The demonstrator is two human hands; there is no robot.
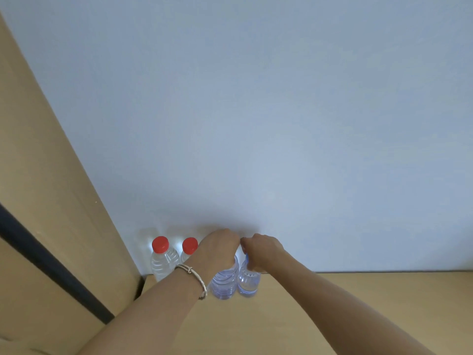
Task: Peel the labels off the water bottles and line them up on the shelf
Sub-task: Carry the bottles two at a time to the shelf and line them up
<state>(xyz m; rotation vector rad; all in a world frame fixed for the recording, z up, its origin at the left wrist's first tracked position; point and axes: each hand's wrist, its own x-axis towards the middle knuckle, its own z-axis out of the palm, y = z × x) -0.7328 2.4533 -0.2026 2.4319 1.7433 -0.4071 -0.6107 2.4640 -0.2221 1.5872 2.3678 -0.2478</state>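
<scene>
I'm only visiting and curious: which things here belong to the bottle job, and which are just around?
Job: far-left red-capped bottle, second red-capped bottle, left hand gripping third bottle, right hand gripping fourth bottle, wooden shelf.
Just around: bracelet, white wall, wooden side panel.

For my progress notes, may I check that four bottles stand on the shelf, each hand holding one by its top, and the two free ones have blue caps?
Only the colour is wrong: the head view shows red caps on both free bottles. Four bottles do stand on the shelf, the left hand and right hand each holding one by its top.
</scene>
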